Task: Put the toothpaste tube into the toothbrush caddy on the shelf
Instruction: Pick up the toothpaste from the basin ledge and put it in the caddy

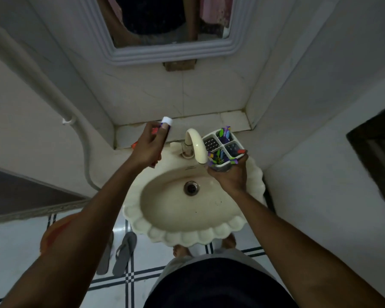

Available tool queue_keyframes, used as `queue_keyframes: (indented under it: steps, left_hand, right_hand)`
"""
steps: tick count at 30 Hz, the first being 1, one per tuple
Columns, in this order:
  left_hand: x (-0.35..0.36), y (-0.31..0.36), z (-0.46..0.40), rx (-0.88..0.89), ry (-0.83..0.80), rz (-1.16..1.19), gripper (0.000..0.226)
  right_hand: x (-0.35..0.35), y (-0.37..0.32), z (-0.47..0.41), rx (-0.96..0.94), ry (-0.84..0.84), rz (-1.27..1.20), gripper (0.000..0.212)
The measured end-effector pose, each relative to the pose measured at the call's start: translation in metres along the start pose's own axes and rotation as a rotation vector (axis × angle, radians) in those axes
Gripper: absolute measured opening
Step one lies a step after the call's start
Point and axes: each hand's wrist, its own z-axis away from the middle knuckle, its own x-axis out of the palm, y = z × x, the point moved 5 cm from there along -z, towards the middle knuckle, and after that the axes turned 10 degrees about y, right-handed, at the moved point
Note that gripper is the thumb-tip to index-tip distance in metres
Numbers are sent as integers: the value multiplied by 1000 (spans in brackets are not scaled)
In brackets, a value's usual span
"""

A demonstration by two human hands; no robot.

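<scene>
Toothpaste tube raised, caddy held ready over the sink

The left hand (146,146) grasps the toothpaste tube (164,130) cap-up, near the shelf (209,122), probably to aim it downward; the right hand (229,174) grips the toothbrush caddy (222,147) from below, just right of the tap (195,144), likely steadying its open compartments
</scene>
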Motion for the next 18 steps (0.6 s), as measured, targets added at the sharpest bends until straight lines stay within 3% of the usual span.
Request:
queue_keyframes:
  steps: [6,10,14,18]
  left_hand:
    - [18,76,0,200,-201,-37,42]
    - [48,107,-6,359,-412,-261,55]
    - [75,137,-16,541,-297,-715,35]
    - [101,154,-18,629,-238,-957,33]
  right_hand:
    - [-3,1,-11,18,29,-9,127]
    - [-8,-3,-19,18,-3,-31,129]
    - [-14,-8,-23,5,-37,-30,129]
    - [-15,-9,-22,-21,-59,-23,125]
